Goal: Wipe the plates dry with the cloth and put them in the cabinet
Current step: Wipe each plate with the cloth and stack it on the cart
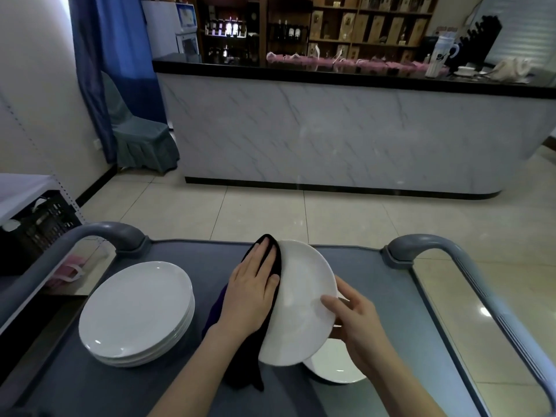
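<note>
My left hand (252, 284) lies flat, fingers straight, pressing the black cloth (245, 362) against the tilted plate (301, 302); my right hand (355, 320) grips its rim, above the cart (406, 311), beside the plate stack (135, 308)

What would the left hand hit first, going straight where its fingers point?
The left hand lies flat on the dark cloth, so only the cloth's top edge lies ahead; past it the way looks free over the cart's far rim, though depth is unclear.
</note>
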